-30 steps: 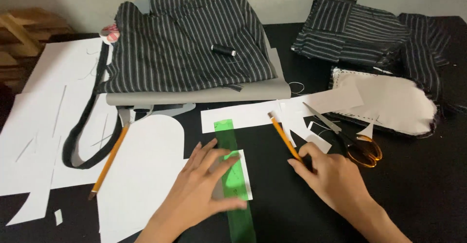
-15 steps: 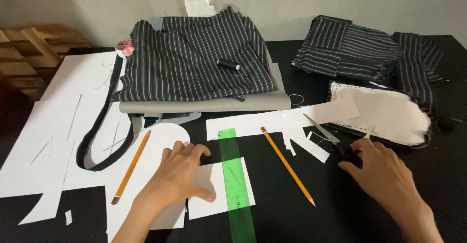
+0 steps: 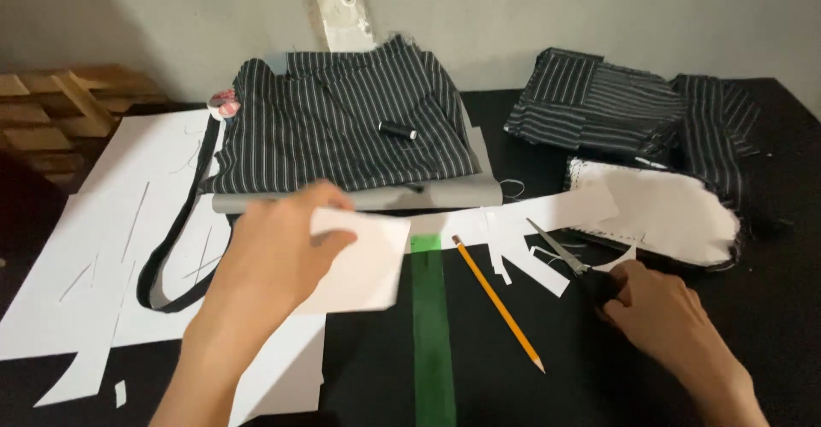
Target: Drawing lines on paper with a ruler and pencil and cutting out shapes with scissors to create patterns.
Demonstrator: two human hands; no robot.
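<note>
while the left hand (image 3: 274, 247) pinches a light, floppy paper piece (image 3: 363, 260) by its edge — the right hand (image 3: 663, 312) closes on the scissors (image 3: 569, 260) handles.

1. The worktop (image 3: 770, 350) is black.
2. The paper piece (image 3: 363, 265) held in the left hand is plain white.
3. The ruler (image 3: 432, 341) is translucent green.
4. The pencil (image 3: 498, 302) is orange-yellow with a dark tip.
5. The scissors (image 3: 564, 256) have silver blades.
6. The folded fabric (image 3: 342, 128) is black with thin white stripes.
7. The thread spool (image 3: 398, 130) is black.
8. The pattern sheets (image 3: 103, 247) are white.
</note>
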